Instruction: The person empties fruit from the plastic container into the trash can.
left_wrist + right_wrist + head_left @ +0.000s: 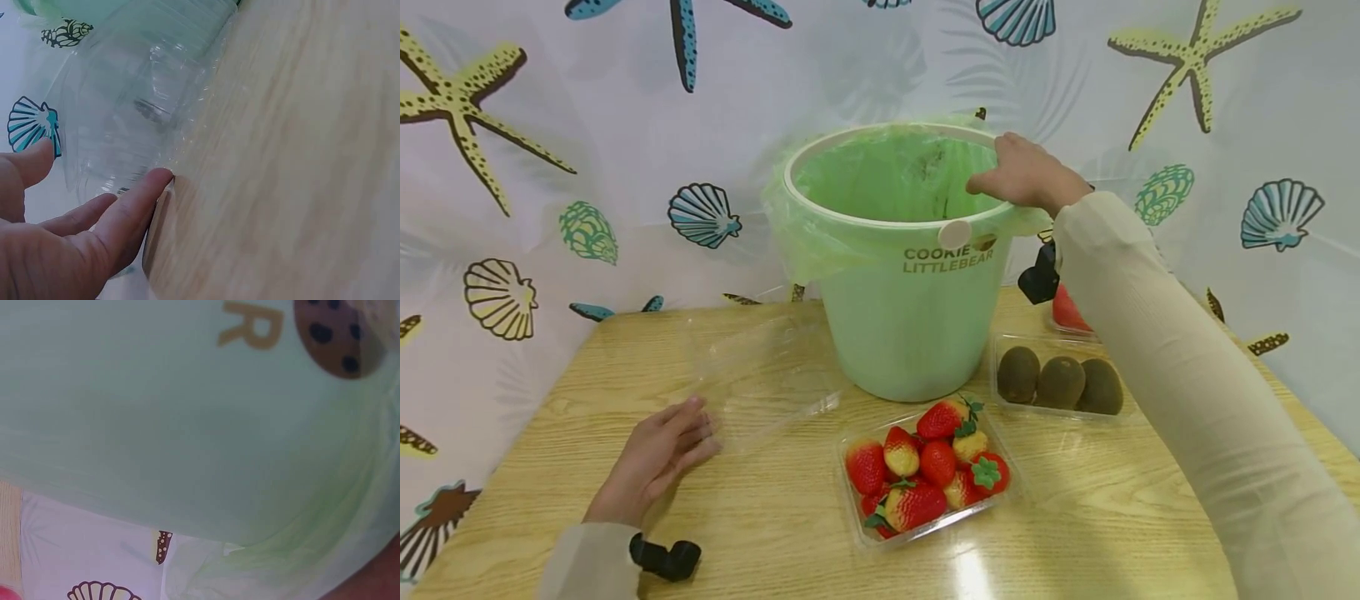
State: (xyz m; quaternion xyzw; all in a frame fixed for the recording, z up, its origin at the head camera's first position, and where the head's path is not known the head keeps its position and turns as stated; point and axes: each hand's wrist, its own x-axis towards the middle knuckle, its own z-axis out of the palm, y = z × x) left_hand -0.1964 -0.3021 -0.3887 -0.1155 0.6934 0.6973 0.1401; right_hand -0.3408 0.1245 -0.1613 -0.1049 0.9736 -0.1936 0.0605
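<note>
A pale green bin (pixel 917 325), lined with a thin green plastic bag (pixel 820 250) folded over its rim, stands upright on the table. My right hand (pixel 1033 175) grips the bin's right rim, thumb on the inner side; its other fingers are partly hidden. In the right wrist view the bin's printed side (pixel 156 412) fills most of the picture. On the left, my left hand (pixel 658 454) lies beside an empty clear plastic container (pixel 767 375), fingers loosely extended. The left wrist view shows the fingertips close to the container's edge (pixel 125 112); whether they touch is hard to tell.
In front of the bin sits a clear tray of strawberries (pixel 925 475). Kiwis in a clear tray (pixel 1060 383) stand to its right, with a red fruit (pixel 1067 310) partly hidden behind my right arm. A sea-patterned cloth (pixel 647 150) hangs behind the wooden table (pixel 760 533).
</note>
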